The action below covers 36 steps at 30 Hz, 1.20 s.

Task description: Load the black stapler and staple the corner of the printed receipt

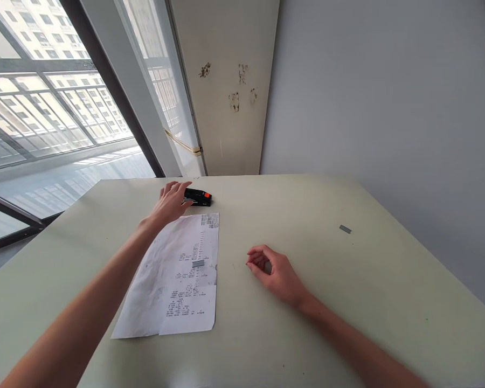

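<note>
Near the table's far edge lies a black stapler (199, 198) with an orange-red patch. My left hand (173, 201) is at its left end, fingers apart, thumb beside the near side; whether it touches is unclear. Below that hand is a printed paper sheet (188, 312), partly under my left forearm. A small grey strip (198, 263) rests on the sheet. To the right of the paper, my right hand (277, 272) is over the table with its fingers curled and thumb near the index finger; nothing recognisable shows in it.
Another small grey strip (345, 229) lies on the right part of the pale table (307, 210). Behind the table stand a grey wall (367, 97), a stained beige panel (230, 129) and, at left, glass windows with dark frames.
</note>
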Motion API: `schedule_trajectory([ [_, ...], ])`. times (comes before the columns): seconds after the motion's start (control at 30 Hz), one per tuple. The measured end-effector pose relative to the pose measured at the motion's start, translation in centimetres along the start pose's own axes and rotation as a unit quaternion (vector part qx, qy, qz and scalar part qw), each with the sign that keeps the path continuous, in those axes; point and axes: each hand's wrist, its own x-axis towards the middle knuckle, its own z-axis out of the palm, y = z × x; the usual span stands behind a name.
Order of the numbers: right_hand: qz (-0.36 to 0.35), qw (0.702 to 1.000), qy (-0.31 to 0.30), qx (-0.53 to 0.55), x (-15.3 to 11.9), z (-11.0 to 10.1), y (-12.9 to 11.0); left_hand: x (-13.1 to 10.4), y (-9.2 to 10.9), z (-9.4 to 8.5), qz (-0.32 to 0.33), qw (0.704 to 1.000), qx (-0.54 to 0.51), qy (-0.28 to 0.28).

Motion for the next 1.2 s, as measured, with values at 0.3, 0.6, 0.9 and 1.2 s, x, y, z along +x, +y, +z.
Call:
schedule_trajectory([
  [0.3,0.003,1.000,-0.007,0.001,0.5,-0.2,0.2,1.8,-1.6,0.7,0.002,1.000,-0.001,-0.020],
  [0.6,0.010,0.997,0.040,0.058,1.1,-0.7,0.2,-2.7,4.7,-0.9,0.000,0.994,-0.087,0.063],
  [0.9,0.031,0.972,0.221,0.067,2.3,-4.6,0.9,-8.7,16.9,1.6,0.096,0.963,-0.253,-0.001],
  [1.2,0.012,0.984,0.168,0.055,1.9,-4.4,1.6,-9.4,19.0,3.3,0.071,0.949,-0.306,-0.032],
])
